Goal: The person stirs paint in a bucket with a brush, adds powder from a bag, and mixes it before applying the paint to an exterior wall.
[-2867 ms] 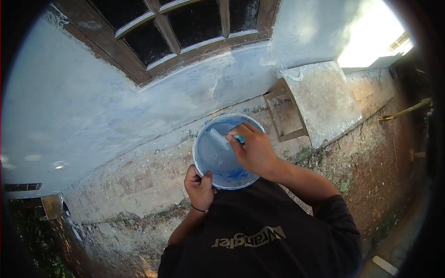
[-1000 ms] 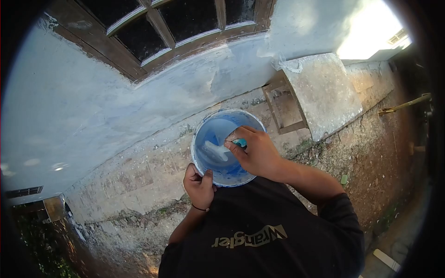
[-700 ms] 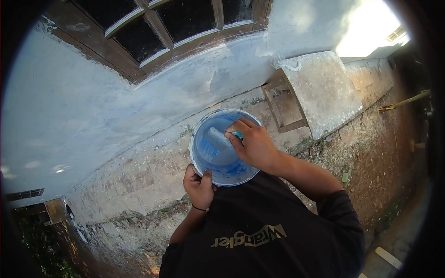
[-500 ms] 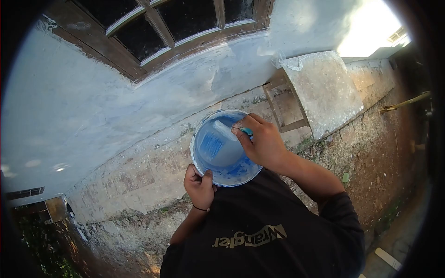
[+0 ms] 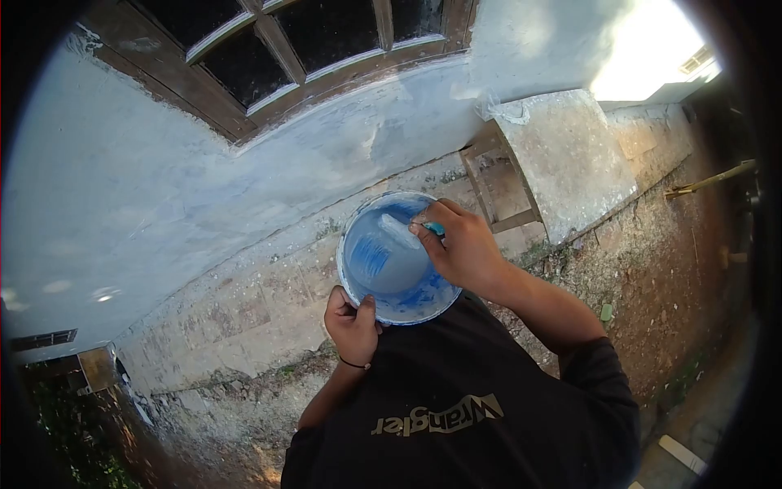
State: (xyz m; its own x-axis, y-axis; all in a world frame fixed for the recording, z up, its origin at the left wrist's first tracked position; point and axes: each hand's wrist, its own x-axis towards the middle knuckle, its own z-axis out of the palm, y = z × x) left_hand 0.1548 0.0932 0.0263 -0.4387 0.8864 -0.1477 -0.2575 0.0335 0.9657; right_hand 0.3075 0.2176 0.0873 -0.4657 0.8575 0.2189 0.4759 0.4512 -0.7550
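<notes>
My left hand pinches the near-left rim of a round paint bucket, thumb over the edge and fingers around the outside. The bucket is in front of my shirt, its inner wall streaked blue. Pale blue-grey paint lies inside, with a darker blue streaked patch at its left. Closed around a paintbrush, my right hand is over the bucket's right side. The brush's whitish head is at the paint, and a bit of teal handle shows between my fingers. Most of the handle is hidden by my hand.
A pale blue-white wall with a wooden-framed window rises ahead. Along its foot runs a paint-spattered ledge. Right of the bucket stands a spattered wooden table-like piece. A bamboo pole juts in at far right, over rough ground.
The paintbrush has shifted very slightly within the bucket. Both hands keep their holds, and the bucket is almost in the same place.
</notes>
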